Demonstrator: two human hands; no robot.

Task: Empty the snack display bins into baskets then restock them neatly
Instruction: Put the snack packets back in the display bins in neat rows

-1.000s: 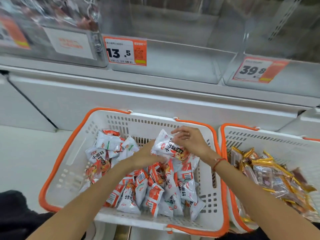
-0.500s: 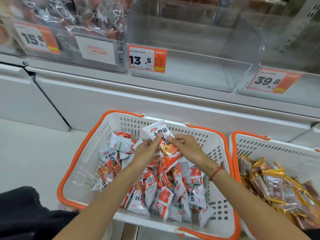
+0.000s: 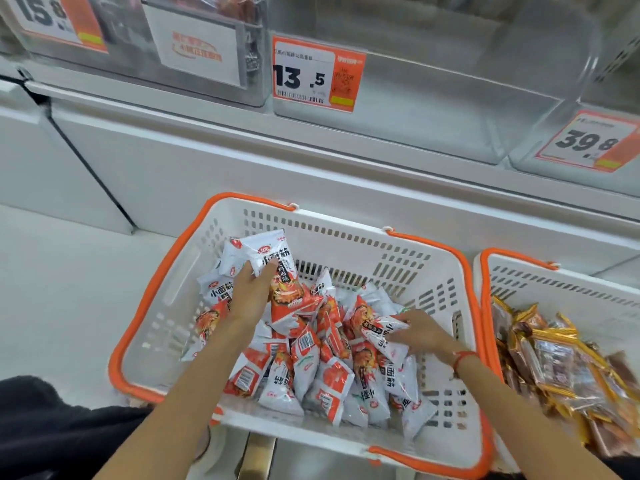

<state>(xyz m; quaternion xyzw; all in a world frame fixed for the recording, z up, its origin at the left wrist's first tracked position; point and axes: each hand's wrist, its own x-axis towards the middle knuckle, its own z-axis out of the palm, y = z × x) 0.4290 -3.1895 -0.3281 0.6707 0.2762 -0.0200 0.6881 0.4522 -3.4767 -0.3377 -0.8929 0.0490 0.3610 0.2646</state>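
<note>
Packets (image 3: 325,362) lie heaped in the basket (image 3: 408,251) below the empty 13.5 bin (image 3: 433,98); the left hand (image 3: 251,292) grips one held packet (image 3: 280,271), long axis pointing up toward the bin, while the right hand (image 3: 420,332), near the basket's right wall, closes on another packet (image 3: 386,336).

Both hands (image 3: 252,289) (image 3: 420,332) grip packets, forearms extended.

A pale floor (image 3: 52,306) carried two white baskets with orange rims, one (image 3: 346,237) beside the other (image 3: 554,282). Above them a white shelf (image 3: 311,161) bore clear display bins (image 3: 433,109) with price tags.
</note>
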